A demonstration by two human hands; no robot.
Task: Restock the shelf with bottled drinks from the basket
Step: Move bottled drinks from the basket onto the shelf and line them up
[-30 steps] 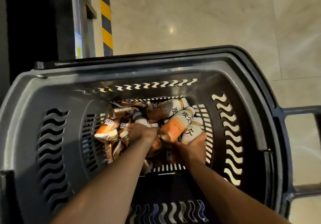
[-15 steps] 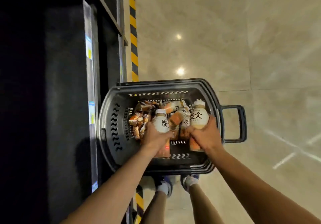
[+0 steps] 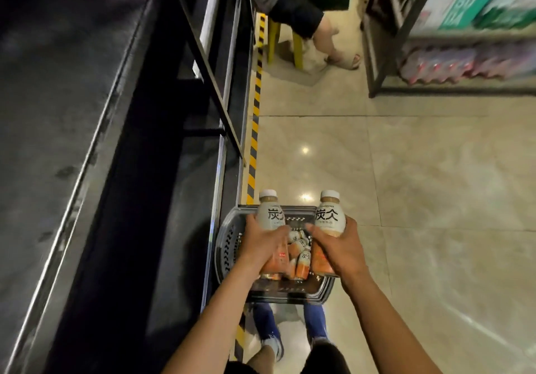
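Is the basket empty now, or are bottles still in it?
Not empty. Several bottles lie on their sides in the basket, seen between the left hand and right hand.

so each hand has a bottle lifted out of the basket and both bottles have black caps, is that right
Not quite: the caps are white, not black. The head view shows the left hand holding one bottle and the right hand holding another bottle, both raised above the basket, each with a white cap.

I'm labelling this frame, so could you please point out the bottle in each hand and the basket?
Left-hand bottle [image 3: 271, 217], head view, on its white label.
Right-hand bottle [image 3: 330, 217], head view, on its white label.
Basket [image 3: 224, 246], head view, on its slotted left wall.
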